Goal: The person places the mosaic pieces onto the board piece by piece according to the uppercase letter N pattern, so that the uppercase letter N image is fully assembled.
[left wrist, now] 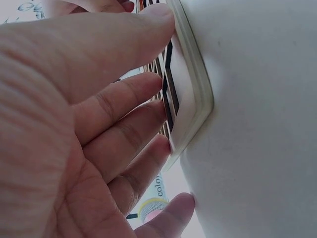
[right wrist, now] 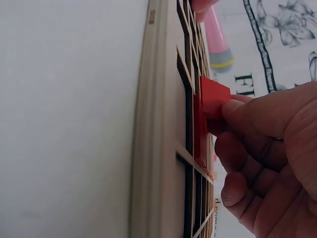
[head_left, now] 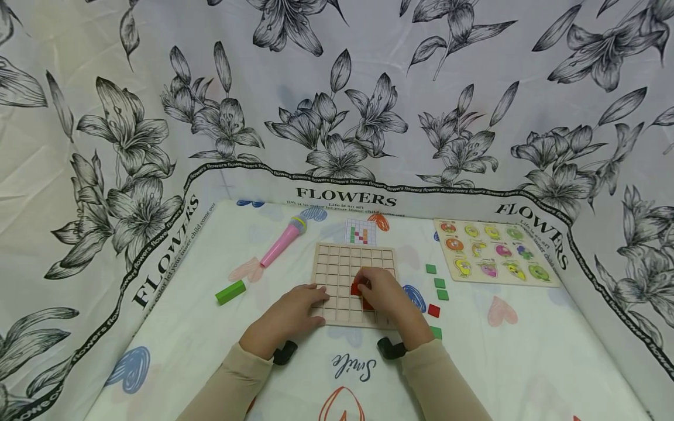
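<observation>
A wooden grid board (head_left: 337, 270) lies on the cloth in front of me. My right hand (head_left: 387, 295) pinches a red square tile (right wrist: 215, 96) between thumb and finger, tilted close over the grid. Another red tile (right wrist: 199, 131) sits in a cell of the board right beside it. My left hand (head_left: 289, 313) rests at the board's left edge with its fingers loosely extended; in the left wrist view the thumb (left wrist: 129, 37) and fingertips lie along the rim. Just behind the board is a small pattern card (head_left: 360, 233) with coloured squares.
Several green tiles (head_left: 439, 283) and a loose red tile (head_left: 434, 310) lie right of the board. A fruit puzzle board (head_left: 497, 251) is at the back right. On the left are a pink toy microphone (head_left: 281, 242) and a green block (head_left: 230, 292). Floral cloth walls surround the surface.
</observation>
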Available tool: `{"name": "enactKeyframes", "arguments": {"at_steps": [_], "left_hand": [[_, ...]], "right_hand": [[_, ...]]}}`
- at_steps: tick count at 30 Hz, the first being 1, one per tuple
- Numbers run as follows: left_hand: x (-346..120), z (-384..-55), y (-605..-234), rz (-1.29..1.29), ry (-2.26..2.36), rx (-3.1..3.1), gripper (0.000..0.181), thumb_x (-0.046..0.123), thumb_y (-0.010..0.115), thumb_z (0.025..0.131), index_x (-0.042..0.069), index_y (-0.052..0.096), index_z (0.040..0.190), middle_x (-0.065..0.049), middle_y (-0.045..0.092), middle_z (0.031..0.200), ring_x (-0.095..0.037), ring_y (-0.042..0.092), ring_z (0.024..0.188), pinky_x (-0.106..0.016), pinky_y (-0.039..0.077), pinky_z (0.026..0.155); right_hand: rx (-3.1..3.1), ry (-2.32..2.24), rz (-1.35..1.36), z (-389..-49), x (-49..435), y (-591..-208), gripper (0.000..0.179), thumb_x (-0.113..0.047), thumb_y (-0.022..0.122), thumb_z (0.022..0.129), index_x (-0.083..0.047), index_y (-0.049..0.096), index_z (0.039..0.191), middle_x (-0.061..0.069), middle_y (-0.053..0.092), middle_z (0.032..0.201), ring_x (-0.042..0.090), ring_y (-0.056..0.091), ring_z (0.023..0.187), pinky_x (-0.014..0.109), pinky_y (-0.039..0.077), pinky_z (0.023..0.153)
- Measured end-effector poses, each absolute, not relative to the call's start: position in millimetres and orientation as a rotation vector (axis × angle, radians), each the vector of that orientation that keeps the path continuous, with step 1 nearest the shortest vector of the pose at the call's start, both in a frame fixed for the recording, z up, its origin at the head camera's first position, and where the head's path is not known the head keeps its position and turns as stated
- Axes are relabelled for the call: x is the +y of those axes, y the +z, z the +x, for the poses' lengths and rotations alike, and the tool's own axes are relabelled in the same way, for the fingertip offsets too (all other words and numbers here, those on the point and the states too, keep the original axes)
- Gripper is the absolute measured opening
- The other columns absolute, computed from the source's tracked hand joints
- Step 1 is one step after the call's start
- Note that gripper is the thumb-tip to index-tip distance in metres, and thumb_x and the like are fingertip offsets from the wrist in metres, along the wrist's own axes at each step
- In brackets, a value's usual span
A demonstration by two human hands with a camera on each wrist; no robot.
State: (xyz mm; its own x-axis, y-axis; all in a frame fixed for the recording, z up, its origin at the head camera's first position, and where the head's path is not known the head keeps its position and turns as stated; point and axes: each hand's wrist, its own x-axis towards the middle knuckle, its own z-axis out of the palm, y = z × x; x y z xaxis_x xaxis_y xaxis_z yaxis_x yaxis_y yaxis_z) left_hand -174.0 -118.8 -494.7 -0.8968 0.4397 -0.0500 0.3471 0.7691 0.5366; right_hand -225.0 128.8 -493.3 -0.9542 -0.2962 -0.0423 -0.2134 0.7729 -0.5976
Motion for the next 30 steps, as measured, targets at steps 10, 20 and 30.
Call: {"name": "enactKeyframes", "arguments": {"at_steps": [10,20,30], "left_hand": [[-117,-173,-493,0.609,0.779,2.789,0.049,0.016,0.086,0.094,0.007,0.073,0.141,-0.013,0.063,0.158,-0.036,0.051,0.154,-0.055,0.044,0.126],[-116,-173,-491,0.607,0.769,2.795,0.049,0.016,0.087,0.094,0.007,0.073,0.14,-0.014,0.063,0.157,-0.037,0.052,0.153,-0.055,0.045,0.125],[-117,-172,-491,0.575,0.786,2.788,0.05,0.017,0.087,0.094,0.008,0.073,0.141,-0.012,0.062,0.158,-0.036,0.05,0.155,-0.055,0.045,0.125]], "right_hand": [[2.823,-0.938,-0.42,-222,127,-496,0.009,-0.011,0.075,0.103,-0.02,0.077,0.105,-0.002,0.071,0.101,0.02,0.062,0.093,0.039,0.06,0.09],[2.92,-0.797,-0.536,-222,124,-500,0.006,-0.011,0.079,0.101,-0.012,0.082,0.105,0.0,0.067,0.105,0.016,0.061,0.094,0.04,0.061,0.096],[2.954,-0.893,-0.424,-218,140,-489,0.01,-0.012,0.077,0.102,-0.011,0.082,0.111,0.002,0.071,0.115,0.021,0.064,0.098,0.042,0.062,0.095]]}}
